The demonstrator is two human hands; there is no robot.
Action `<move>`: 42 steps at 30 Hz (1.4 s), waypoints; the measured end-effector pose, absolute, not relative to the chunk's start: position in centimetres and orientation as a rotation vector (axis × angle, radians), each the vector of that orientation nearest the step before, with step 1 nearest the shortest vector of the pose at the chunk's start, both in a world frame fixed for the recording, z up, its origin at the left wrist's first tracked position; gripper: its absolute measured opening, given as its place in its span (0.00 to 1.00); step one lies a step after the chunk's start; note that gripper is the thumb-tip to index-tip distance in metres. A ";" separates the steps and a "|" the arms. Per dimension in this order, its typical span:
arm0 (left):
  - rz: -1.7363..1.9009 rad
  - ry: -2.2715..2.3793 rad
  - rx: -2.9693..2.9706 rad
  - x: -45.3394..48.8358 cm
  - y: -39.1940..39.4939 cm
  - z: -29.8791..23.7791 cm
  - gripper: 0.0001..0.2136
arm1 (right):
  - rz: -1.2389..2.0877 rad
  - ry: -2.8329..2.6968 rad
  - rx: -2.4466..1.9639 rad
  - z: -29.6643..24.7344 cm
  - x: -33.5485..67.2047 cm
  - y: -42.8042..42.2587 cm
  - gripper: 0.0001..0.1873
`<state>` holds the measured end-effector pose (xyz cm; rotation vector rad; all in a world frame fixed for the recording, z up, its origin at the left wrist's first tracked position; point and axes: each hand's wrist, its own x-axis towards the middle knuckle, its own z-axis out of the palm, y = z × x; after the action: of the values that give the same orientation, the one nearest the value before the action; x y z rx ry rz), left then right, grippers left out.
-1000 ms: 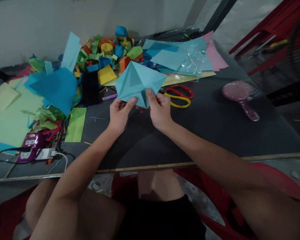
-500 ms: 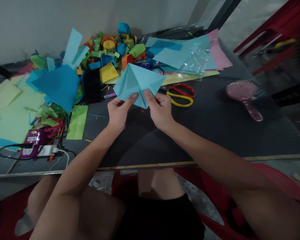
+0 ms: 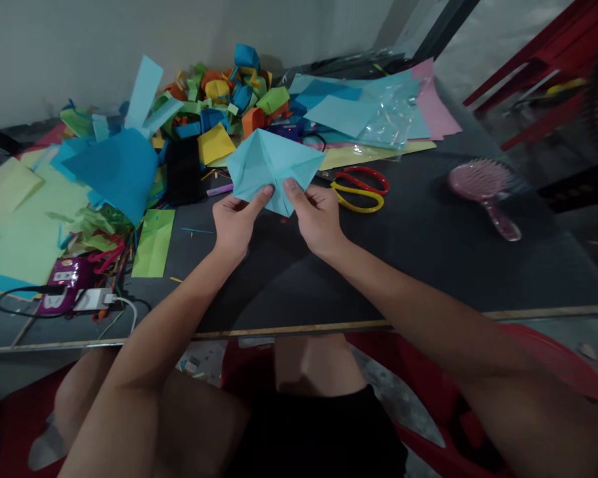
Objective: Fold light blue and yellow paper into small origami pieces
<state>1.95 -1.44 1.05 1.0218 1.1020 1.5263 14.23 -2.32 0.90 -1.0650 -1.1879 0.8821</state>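
Between my two hands is a light blue folded paper [image 3: 279, 159], creased into several triangular facets and raised over the table. My left hand [image 3: 236, 222] pinches its lower left edge, thumb on top and fingers hidden underneath. On the lower right, my right hand [image 3: 320, 219] grips it the same way, its thumb pressed near the middle crease. Just right of that hand lie scissors [image 3: 361, 191] with one red and one yellow handle; their blades are mostly hidden. A purple pen-like stick [image 3: 220, 190] rests close to my left hand.
Folded coloured paper pieces [image 3: 224, 93] are heaped at the back. Blue paper sheets [image 3: 343, 116] and a plastic bag lie back right. A pink hairbrush [image 3: 481, 189] sits on the right. A dark blue paper cone [image 3: 119, 169], black phone [image 3: 183, 171] and purple plug adapter [image 3: 66, 285] occupy the left.
The folded paper has tilted slightly, and its right corner has shifted a little left. Both hands keep their hold in nearly the same place.
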 end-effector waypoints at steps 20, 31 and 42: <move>1.607 1.224 1.276 0.6 -0.6 1.0 0.21 | 0.832 -1.138 -1.076 0.3 14.7 -1.3 0.23; 1.553 1.124 1.133 0.8 -0.7 1.4 0.12 | 0.811 -1.160 -1.070 0.4 14.9 -1.4 0.28; 1.541 1.149 1.149 0.6 -0.3 1.0 0.13 | 0.819 -1.171 -1.083 0.4 14.9 -1.3 0.26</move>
<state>0.63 -0.31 0.98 1.1490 1.1486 1.5412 14.91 -1.28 0.36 -1.0828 -1.1710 0.8195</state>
